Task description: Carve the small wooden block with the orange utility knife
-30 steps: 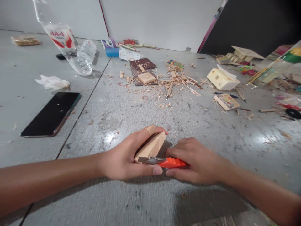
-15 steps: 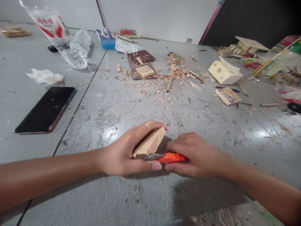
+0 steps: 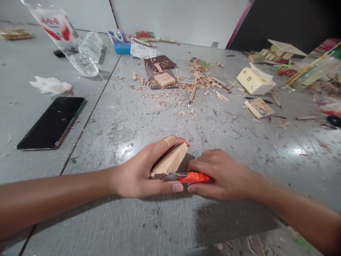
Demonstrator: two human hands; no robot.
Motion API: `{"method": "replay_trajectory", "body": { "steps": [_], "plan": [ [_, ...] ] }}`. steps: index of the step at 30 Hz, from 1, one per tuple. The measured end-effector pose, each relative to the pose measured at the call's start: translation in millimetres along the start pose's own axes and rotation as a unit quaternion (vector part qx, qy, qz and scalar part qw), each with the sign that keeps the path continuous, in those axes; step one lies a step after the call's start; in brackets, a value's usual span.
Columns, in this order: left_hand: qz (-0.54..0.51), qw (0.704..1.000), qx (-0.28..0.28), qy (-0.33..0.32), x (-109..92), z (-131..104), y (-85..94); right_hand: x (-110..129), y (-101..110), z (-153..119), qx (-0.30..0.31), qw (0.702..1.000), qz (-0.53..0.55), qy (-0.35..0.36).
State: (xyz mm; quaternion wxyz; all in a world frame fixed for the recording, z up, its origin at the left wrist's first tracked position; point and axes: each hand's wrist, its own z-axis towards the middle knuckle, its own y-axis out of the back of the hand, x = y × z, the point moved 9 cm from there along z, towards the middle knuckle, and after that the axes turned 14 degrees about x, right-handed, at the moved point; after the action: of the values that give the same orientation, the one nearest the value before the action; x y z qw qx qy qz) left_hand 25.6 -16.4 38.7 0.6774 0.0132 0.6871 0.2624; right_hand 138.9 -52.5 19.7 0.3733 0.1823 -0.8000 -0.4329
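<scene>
A pale block of wood with carved, slanted faces is gripped in my left hand, fingers behind it and thumb along the near side. A bandage wraps one finger of that hand. My right hand is closed around the orange handle of a utility knife. Its metal blade points left and lies along the near lower edge of the block, just above my left thumb. The fingertips of my right hand are partly hidden behind the handle.
A black phone lies at left, near a crumpled tissue and a tilted plastic bottle. Farther back are a square wood piece, a carving tool and scattered shavings. A tissue pack sits at right.
Almost nothing differs. Both hands, the block and the knife hold the same position; the whole view has shifted very slightly.
</scene>
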Motion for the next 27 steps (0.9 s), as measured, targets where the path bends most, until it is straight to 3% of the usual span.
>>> {"method": "replay_trajectory", "body": {
  "steps": [6, 27],
  "plan": [
    [0.015, 1.000, 0.011, -0.022, 0.0, 1.1, -0.1, 1.4, 1.5, -0.3, -0.006, 1.000, 0.002, 0.010],
    [-0.027, 1.000, -0.011, 0.005, 0.1, 1.1, 1.8, 0.6, 1.9, -0.9, -0.014, 1.000, -0.008, 0.006]
  ]
}}
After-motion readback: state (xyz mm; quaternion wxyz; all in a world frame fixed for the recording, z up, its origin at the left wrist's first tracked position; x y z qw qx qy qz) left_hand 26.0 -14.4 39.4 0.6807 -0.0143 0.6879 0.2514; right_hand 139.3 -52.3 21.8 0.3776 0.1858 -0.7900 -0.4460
